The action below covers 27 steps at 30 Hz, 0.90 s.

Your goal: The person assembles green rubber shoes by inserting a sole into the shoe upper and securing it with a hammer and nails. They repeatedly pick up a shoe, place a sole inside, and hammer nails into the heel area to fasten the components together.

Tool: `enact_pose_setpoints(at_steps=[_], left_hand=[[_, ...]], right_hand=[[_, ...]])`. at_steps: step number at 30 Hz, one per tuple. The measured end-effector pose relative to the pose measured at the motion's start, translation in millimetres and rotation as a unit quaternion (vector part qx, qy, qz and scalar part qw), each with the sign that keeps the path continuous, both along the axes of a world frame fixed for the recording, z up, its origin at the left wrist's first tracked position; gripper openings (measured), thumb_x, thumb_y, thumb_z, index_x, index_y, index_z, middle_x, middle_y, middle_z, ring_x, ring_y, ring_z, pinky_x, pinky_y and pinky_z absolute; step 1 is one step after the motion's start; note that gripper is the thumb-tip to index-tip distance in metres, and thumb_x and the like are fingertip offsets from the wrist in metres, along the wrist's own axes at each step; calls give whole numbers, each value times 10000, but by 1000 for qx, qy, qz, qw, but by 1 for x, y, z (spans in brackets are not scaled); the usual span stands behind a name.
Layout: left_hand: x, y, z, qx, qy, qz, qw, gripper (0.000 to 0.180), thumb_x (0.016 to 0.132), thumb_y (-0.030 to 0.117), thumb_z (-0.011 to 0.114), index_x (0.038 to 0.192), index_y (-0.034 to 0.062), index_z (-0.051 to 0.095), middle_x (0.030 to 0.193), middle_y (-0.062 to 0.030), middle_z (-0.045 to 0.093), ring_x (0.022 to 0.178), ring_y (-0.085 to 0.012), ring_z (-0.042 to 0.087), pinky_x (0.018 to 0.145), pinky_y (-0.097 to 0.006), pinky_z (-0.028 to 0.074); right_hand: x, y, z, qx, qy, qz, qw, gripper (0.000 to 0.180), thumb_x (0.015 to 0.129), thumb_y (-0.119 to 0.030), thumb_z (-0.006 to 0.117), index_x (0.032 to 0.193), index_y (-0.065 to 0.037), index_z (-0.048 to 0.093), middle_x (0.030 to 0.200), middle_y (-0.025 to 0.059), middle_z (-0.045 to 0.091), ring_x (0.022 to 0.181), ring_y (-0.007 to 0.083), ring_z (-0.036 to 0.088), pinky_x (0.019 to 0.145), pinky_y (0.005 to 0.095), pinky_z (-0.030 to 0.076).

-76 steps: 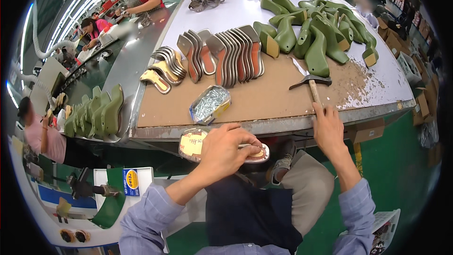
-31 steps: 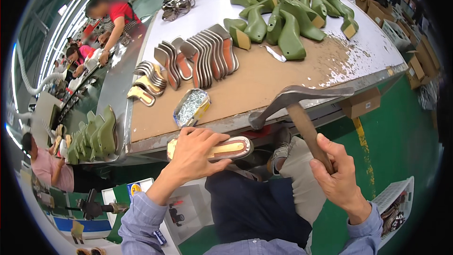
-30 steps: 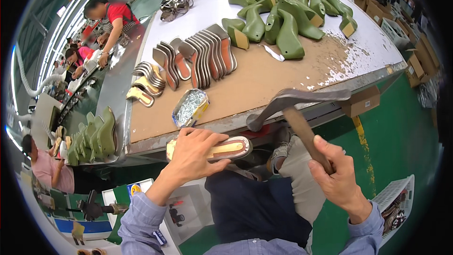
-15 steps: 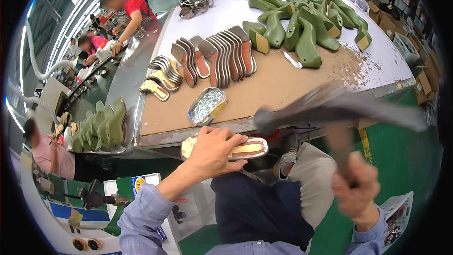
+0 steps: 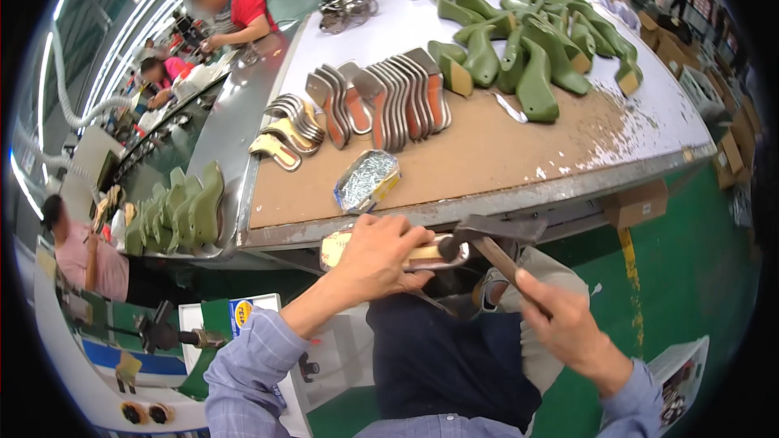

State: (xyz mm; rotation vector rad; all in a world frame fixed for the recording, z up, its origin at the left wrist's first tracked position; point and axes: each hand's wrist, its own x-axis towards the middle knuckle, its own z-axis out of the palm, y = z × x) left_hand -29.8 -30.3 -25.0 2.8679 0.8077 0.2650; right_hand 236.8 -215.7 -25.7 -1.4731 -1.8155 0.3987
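Note:
My left hand (image 5: 377, 255) presses a pale yellow shoe insole (image 5: 335, 248) just off the table's front edge, fingers bent over it and thumb along its near side. Its underside is mostly hidden. Gripped in my right hand (image 5: 568, 320) is a hammer (image 5: 507, 231) with a dark metal head and a wooden handle. The hammer's round face is over the insole's right end, close to my left fingertips; I cannot tell whether it touches. A box of small metal nails (image 5: 369, 181) stands just beyond my left hand.
Curved insoles (image 5: 398, 101) stand in rows on the worktable (image 5: 487, 166). Green shoe lasts (image 5: 535, 85) are heaped at the far right, and more lasts (image 5: 174, 215) stand at left. Two co-workers sit or stand left, a third farther off. A crate (image 5: 677, 373) is at lower right.
The hammer has come down and left from its blurred raised position onto the insole's right end, my right hand with it. My left hand stays on the insole; the view has shifted slightly.

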Motion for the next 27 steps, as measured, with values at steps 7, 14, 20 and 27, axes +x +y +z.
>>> enact_pose_setpoints(at_steps=[7, 14, 20, 27], left_hand=[[-8, -2, -2, 9, -35, 0, 999, 537, 764, 451, 825, 1189, 160, 675, 978, -66, 619, 922, -247, 636, 855, -404, 406], [1, 1, 0, -11, 3, 9, 1000, 567, 759, 434, 831, 1208, 138, 654, 1011, -67, 633, 1015, -261, 635, 876, -409, 432], [15, -5, -3, -11, 88, 14, 996, 683, 741, 417, 816, 1307, 114, 582, 971, -111, 675, 872, -306, 680, 751, -433, 479], [-32, 19, 76, -302, -293, 177, 890, 644, 777, 248, 886, 1296, 76, 547, 1128, -101, 700, 988, -236, 708, 900, -405, 561]], right_hand=[[19, -22, 44, 198, 237, -134, 942, 478, 944, -62, 677, 1393, -8, 525, 797, 65, 614, 622, 117, 572, 529, 288, 449], [-2, 11, -12, 56, -18, -15, 998, 585, 852, 15, 733, 1393, -182, 629, 660, 120, 555, 526, 287, 551, 505, 407, 458], [21, 67, -14, 37, -109, -92, 989, 570, 901, -15, 689, 1434, -189, 586, 760, 181, 606, 689, 389, 628, 623, 493, 497], [34, 93, -35, -42, -69, -144, 986, 591, 943, 33, 631, 1487, -171, 521, 908, 274, 663, 812, 466, 626, 746, 416, 520]])
